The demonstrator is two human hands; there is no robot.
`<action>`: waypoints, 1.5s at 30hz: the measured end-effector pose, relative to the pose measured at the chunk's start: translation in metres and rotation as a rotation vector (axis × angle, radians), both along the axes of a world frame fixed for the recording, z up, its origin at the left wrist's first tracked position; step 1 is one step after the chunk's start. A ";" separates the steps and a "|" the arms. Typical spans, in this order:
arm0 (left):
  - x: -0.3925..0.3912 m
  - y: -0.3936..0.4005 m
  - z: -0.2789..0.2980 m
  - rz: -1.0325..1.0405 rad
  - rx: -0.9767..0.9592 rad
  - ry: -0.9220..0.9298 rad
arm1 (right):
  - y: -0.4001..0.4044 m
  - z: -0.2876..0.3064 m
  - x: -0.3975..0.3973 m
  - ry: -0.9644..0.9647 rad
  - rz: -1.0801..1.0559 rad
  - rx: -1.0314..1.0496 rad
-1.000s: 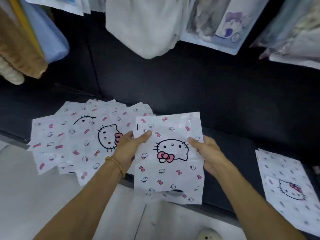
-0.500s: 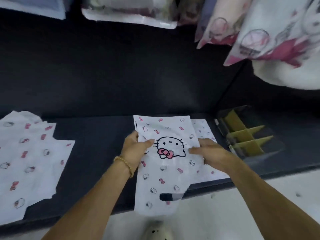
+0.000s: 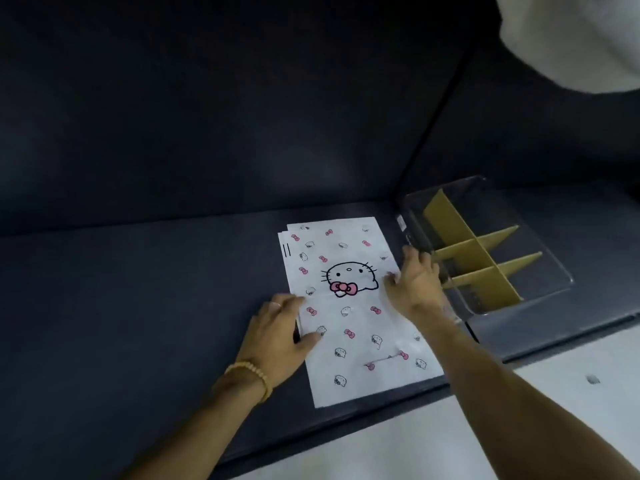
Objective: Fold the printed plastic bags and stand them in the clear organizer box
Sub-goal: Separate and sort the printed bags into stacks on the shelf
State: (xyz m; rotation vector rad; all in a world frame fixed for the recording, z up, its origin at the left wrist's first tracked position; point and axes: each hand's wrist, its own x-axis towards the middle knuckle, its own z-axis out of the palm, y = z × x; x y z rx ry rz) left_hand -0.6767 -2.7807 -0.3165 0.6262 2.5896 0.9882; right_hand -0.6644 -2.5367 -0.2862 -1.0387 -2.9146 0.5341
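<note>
**Flat hands pinning the bag for its first fold**

Both hands are lying flat with nothing gripped: the left hand (image 3: 280, 336) is resting fingers-extended on the bag's left edge, thumb pressing its surface, and the right hand (image 3: 414, 284) is spreading relaxed fingers over the right edge beside the printed cat face. Neither is pinching plastic.

Nearest the camera, the bag (image 3: 349, 306) is lying unfolded on the dark counter (image 3: 156, 306), its bottom edge almost at the counter's front lip. At least one more bag appears to be lying underneath, since extra edges are peeking out at the top left corner and along the right side.

Just beyond the right hand, the organizer (image 3: 540, 271) is sitting on the counter with tan cardboard dividers (image 3: 481, 258) making compartments; all look empty, so the task seems to be only starting.

For a clean fold, one hand should probably be anchoring the sheet while the other is lifting only the top layer, since slick plastic will likely be sliding or dragging the layer below along. Edges should be meeting squarely before the crease is being pressed, and the folded width should be suiting a compartment so the bag can be standing upright
</note>
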 end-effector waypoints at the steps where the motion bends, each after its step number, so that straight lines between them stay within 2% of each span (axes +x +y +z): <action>1: 0.004 0.000 -0.005 -0.056 -0.043 0.035 | -0.005 -0.005 0.004 0.001 0.097 0.126; 2: 0.008 0.001 -0.010 -0.076 -0.072 0.064 | -0.010 -0.010 0.007 -0.008 0.200 0.180; 5: 0.011 0.006 -0.017 -0.060 -0.069 0.115 | -0.020 -0.023 0.012 -0.093 0.389 0.134; 9: 0.006 0.017 -0.021 -0.048 0.016 0.079 | -0.010 -0.026 0.006 -0.035 0.319 0.113; 15: -0.005 0.032 -0.017 -0.022 0.065 0.017 | -0.001 -0.017 -0.005 -0.053 0.230 0.060; 19: -0.004 0.024 -0.005 0.134 0.221 -0.078 | -0.023 -0.004 -0.005 0.062 0.258 -0.026; 22: 0.003 0.002 0.013 0.293 0.348 -0.130 | -0.056 0.015 -0.006 0.203 0.284 -0.187; 27: 0.025 -0.066 0.050 0.435 0.486 -0.208 | -0.123 0.054 -0.014 0.354 0.289 -0.444; 33: 0.057 -0.182 0.092 0.617 0.555 -0.186 | -0.229 0.093 -0.013 0.460 0.311 -0.709; 38: 0.089 -0.287 0.114 0.797 0.570 -0.152 | -0.326 0.114 -0.008 0.450 0.403 -0.831; 45: 0.131 -0.437 0.125 1.075 0.595 -0.081 | -0.476 0.116 -0.005 0.354 0.591 -0.894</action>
